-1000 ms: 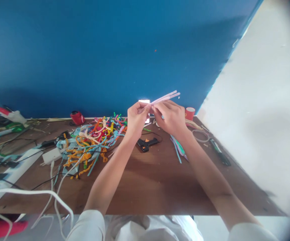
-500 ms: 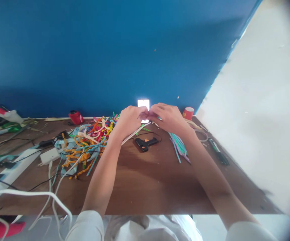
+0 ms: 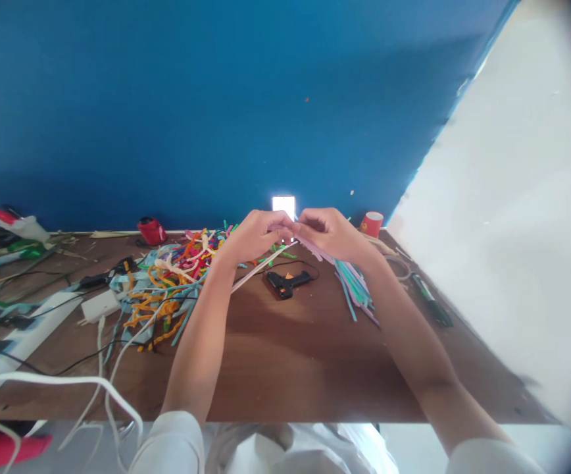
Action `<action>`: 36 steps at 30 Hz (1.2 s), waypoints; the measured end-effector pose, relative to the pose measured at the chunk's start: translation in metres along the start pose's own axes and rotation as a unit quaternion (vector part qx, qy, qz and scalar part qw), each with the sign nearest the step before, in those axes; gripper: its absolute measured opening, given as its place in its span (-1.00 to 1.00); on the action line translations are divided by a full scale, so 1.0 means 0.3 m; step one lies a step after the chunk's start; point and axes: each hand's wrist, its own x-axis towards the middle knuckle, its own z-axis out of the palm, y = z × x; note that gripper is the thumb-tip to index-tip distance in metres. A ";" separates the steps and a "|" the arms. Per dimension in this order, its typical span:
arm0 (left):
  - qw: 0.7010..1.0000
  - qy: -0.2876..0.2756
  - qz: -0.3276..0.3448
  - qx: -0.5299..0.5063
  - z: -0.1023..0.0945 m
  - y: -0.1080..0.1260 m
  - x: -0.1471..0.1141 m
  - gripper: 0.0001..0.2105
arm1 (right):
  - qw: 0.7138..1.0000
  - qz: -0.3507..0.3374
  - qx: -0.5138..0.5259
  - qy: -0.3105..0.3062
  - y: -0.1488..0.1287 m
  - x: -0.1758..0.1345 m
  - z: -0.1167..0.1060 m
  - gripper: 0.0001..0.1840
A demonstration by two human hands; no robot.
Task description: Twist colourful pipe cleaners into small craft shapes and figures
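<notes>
My left hand (image 3: 256, 236) and my right hand (image 3: 328, 232) meet above the back of the table, fingertips pinched together. Between them they hold a lilac pipe cleaner (image 3: 316, 251), whose tail slants down to the right under my right palm. The pinched part is mostly hidden by my fingers. Behind the hands a lit phone (image 3: 283, 205) stands upright. A black glue gun (image 3: 288, 283) lies on the table below them. Thin white sticks (image 3: 260, 267) stretch past my left wrist. Near my right forearm is a bundle of pastel pipe cleaners (image 3: 353, 289).
A tangled heap of colourful pipe cleaners (image 3: 167, 289) covers the table's left side, beside a white adapter (image 3: 99, 307), a power strip (image 3: 39, 336) and loose cables. At the right lie a green-and-black cutter-like tool (image 3: 431, 300), a tape ring (image 3: 398, 266) and a red cup (image 3: 371, 224).
My hands have turned and lowered slightly. More of the lilac pipe cleaner shows below my right hand, and my fingertips remain together.
</notes>
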 end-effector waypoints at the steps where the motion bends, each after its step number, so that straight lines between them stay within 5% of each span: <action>1: 1.000 0.002 0.003 0.012 -0.001 0.005 0.001 -0.87 | 0.999 0.016 0.026 -0.011 0.000 0.000 0.000 -0.59; 6: 0.994 0.018 0.026 0.102 -0.001 0.019 0.002 -0.91 | 0.980 0.067 0.181 -0.041 0.011 0.012 0.000 -0.60; 12: 0.965 0.109 0.093 0.221 0.018 0.037 -0.002 -0.89 | 0.912 0.092 0.398 -0.039 0.051 0.035 0.008 -0.75; 21: 0.936 0.158 0.187 0.254 0.034 0.048 -0.008 -0.81 | 0.840 0.113 0.517 -0.118 0.034 0.032 -0.008 -0.73; 28: 0.973 0.175 0.109 0.100 0.025 0.105 -0.027 -0.86 | 0.858 0.066 0.500 -0.096 0.021 0.016 0.002 -0.66; 31: 0.983 0.174 0.051 -0.007 0.034 0.103 -0.017 -0.81 | 0.892 0.043 0.450 -0.031 0.023 0.017 0.001 -0.68; 36: 0.959 0.203 -0.034 -0.196 0.071 0.066 0.021 -0.77 | 0.929 0.000 0.362 0.082 0.023 0.029 0.010 -0.70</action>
